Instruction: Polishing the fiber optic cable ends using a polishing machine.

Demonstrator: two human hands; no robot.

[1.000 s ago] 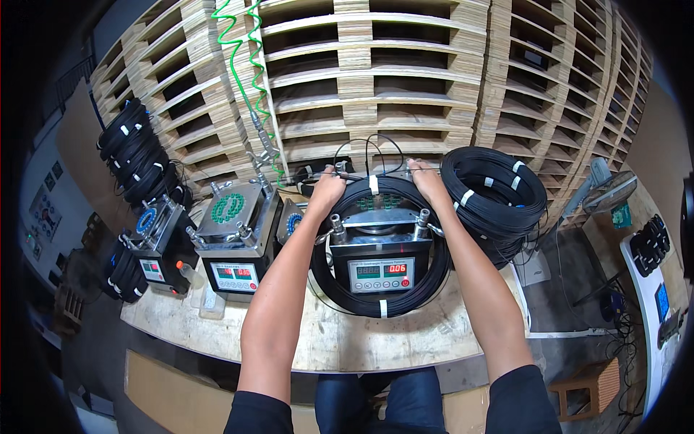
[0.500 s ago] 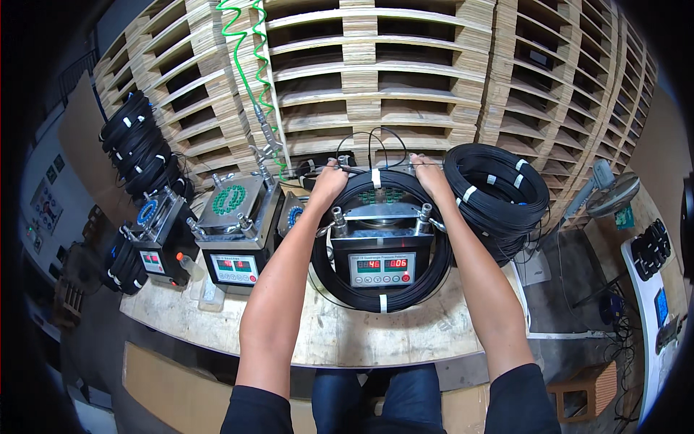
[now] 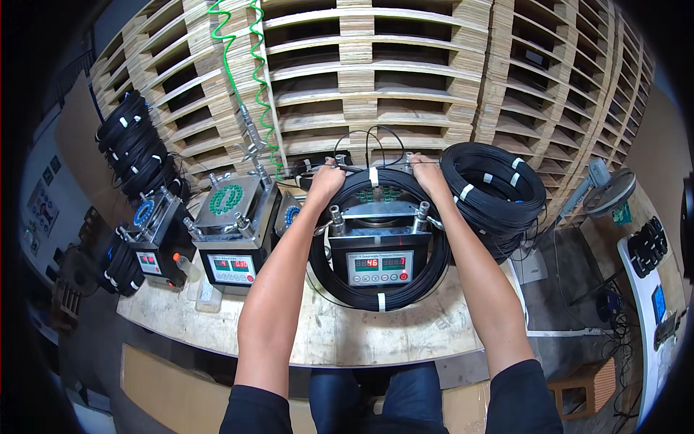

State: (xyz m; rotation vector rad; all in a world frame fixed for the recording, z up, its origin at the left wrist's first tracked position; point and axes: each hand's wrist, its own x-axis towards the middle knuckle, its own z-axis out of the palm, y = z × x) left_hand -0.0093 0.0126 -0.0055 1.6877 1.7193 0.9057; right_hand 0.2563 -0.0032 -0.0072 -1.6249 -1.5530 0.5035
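A polishing machine (image 3: 379, 243) with a lit red digital display stands in front of me. A coil of black cable (image 3: 382, 300), bound with white tape, rings it. Two metal clamp posts (image 3: 421, 214) with side levers rise at its front corners. At the far left corner my left hand (image 3: 327, 179) is closed round a metal clamp post (image 3: 341, 160). My right hand (image 3: 426, 176) grips the matching post (image 3: 409, 158) at the far right corner, its fingertips partly hidden. Green connectors (image 3: 389, 194) sit on the machine's top, and thin black cable loops (image 3: 370, 136) arch up behind.
A similar machine (image 3: 225, 264) with green connectors and a smaller one (image 3: 147, 260) with blue connectors stand to the left, near an orange-capped bottle (image 3: 186, 266). Stacked cable coils (image 3: 491, 195) stand at right. Wooden pallets (image 3: 361, 50) rise behind, beside a green coiled hose (image 3: 228, 58).
The view has shifted slightly. My hands stay at the far posts, the right one's fingers a little changed on its post. Digits on the machine displays have changed.
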